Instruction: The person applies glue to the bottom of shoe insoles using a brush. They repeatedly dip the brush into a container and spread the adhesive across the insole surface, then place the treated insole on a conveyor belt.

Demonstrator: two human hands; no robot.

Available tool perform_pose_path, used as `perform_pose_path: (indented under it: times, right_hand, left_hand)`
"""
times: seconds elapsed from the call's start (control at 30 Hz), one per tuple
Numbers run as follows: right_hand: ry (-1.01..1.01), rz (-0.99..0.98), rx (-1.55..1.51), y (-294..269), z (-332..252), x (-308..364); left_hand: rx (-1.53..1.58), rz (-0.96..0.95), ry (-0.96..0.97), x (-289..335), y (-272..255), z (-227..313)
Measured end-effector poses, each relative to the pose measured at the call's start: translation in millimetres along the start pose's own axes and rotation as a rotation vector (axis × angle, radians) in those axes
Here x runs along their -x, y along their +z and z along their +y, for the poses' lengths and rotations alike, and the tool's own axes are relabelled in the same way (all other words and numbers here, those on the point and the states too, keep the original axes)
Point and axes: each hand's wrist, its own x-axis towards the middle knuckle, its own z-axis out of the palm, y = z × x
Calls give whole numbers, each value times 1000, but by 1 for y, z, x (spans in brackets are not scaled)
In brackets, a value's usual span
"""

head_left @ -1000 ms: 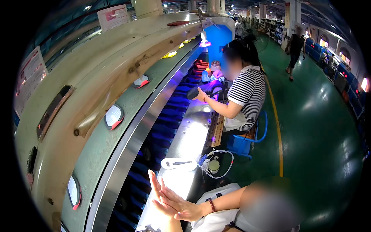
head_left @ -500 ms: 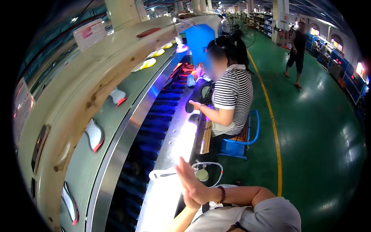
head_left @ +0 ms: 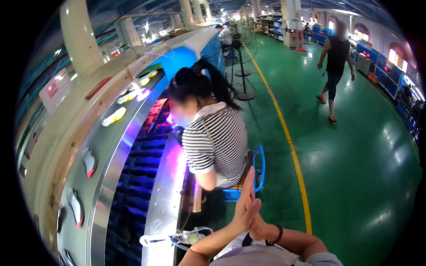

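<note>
My left hand (head_left: 242,214) and my right hand (head_left: 262,229) are pressed together, palm against palm, in front of my body. The left fingers stretch upward, straight and flat, with no object visible in them. My right hand's fingers lie partly behind the left, and a dark bead bracelet (head_left: 278,234) circles that wrist. Left of my forearms, a white piece with a rounded end (head_left: 154,240) lies on the metal bench (head_left: 159,217). Beside it are a pale hose (head_left: 200,229) and a round greenish object (head_left: 193,238), both touched by neither hand.
A co-worker in a striped shirt (head_left: 219,142) sits ahead on a blue-framed chair (head_left: 260,166). On the left, a green conveyor (head_left: 95,186) carries several shoe soles (head_left: 76,208). A person in dark clothes (head_left: 336,62) walks on the green floor, beyond the yellow line (head_left: 284,126). A fan stand (head_left: 242,73) stands farther off.
My view has swung right, and my joined hands appear farther right and more upright. The co-worker has leaned over the bench, hiding the dark sole held before. The walking person appears nearer.
</note>
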Motion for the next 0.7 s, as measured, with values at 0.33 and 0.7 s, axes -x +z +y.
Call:
perform_pose_path:
  times: [0.33, 0.7]
  right_hand:
    - [401, 347, 346, -111, 19, 100]
    - [316, 544, 608, -241, 106, 63]
  left_hand:
    - [399, -410, -191, -57, 126, -104]
    - [450, -838, -181, -154, 167, -236]
